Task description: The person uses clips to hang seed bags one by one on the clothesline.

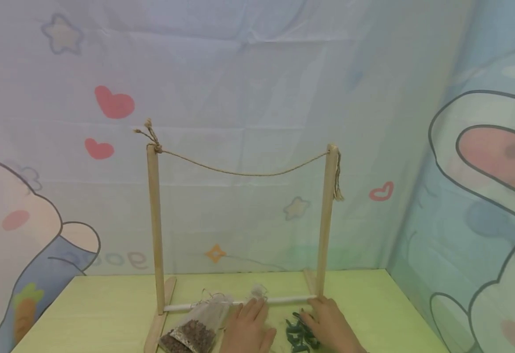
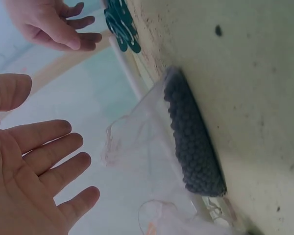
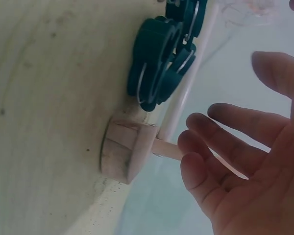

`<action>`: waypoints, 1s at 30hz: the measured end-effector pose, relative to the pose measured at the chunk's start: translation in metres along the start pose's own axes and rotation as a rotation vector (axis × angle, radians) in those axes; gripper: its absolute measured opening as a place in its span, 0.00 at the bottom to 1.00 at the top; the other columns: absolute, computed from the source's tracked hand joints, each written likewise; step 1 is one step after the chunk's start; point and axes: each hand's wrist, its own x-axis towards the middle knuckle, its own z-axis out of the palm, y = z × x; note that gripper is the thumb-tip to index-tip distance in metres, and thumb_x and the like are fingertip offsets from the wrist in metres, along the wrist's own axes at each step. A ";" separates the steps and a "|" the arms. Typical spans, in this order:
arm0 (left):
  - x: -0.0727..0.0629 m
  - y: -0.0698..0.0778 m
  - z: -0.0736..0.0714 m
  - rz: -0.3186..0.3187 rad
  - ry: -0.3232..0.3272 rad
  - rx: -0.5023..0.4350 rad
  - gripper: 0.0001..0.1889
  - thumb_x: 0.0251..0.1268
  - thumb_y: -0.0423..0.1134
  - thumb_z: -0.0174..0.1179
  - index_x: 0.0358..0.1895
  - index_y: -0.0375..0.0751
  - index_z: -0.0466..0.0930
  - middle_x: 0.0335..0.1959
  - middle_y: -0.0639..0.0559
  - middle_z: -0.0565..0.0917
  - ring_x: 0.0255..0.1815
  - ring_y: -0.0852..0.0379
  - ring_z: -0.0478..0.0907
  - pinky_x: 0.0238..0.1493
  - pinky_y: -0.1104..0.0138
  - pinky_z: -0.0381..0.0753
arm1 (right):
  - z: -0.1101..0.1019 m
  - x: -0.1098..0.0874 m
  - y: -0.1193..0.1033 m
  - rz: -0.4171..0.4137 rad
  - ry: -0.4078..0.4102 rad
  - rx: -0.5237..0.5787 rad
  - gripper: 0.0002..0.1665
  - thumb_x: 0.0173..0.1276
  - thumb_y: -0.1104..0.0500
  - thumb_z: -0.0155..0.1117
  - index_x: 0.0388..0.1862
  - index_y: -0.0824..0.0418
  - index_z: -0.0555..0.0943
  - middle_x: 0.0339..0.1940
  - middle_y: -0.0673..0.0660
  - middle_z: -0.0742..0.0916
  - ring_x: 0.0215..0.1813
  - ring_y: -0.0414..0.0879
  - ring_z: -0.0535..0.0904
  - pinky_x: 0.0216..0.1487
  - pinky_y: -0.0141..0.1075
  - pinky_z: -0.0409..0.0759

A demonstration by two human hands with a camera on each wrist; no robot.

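Observation:
My left hand (image 1: 248, 326) hovers low over the table with its fingers spread, holding nothing. Beside it, at its left, lies a sheer mesh bag of brown bits (image 1: 195, 336). Under that hand, the left wrist view has a sheer bag filled with dark round pellets (image 2: 193, 142), standing on the table. My right hand (image 1: 331, 327) is above a pile of green spring clips (image 1: 299, 336), by the foot of the right post (image 1: 326, 230). In the right wrist view its fingers are loosely bent around nothing, apart from the clips (image 3: 157, 63).
A wooden stand rises from the table (image 1: 107, 299), its left post (image 1: 155, 225) joined to the right one by a sagging twine (image 1: 248, 174) on top and a white rod (image 1: 283, 299) near the base. A cartoon-printed cloth (image 1: 239, 88) hangs behind.

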 end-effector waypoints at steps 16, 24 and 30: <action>0.003 0.006 0.008 0.002 -0.185 -0.105 0.27 0.80 0.55 0.53 0.70 0.41 0.77 0.71 0.45 0.76 0.72 0.46 0.72 0.69 0.48 0.74 | 0.009 -0.002 0.009 -0.013 -0.101 0.000 0.21 0.64 0.60 0.76 0.51 0.73 0.84 0.52 0.70 0.86 0.55 0.71 0.79 0.59 0.65 0.77; 0.003 0.004 0.011 -0.007 -0.176 -0.082 0.26 0.79 0.55 0.54 0.69 0.41 0.78 0.71 0.46 0.77 0.71 0.46 0.73 0.68 0.47 0.75 | 0.007 0.000 0.009 -0.073 -0.116 -0.033 0.08 0.63 0.65 0.75 0.32 0.61 0.81 0.27 0.50 0.79 0.35 0.47 0.73 0.39 0.46 0.76; 0.003 0.004 0.009 -0.026 -0.186 -0.093 0.27 0.79 0.55 0.54 0.69 0.42 0.77 0.71 0.46 0.77 0.72 0.46 0.73 0.69 0.48 0.74 | 0.005 0.002 0.010 -0.070 -0.124 0.008 0.09 0.62 0.67 0.75 0.30 0.60 0.82 0.26 0.50 0.81 0.35 0.47 0.75 0.38 0.48 0.78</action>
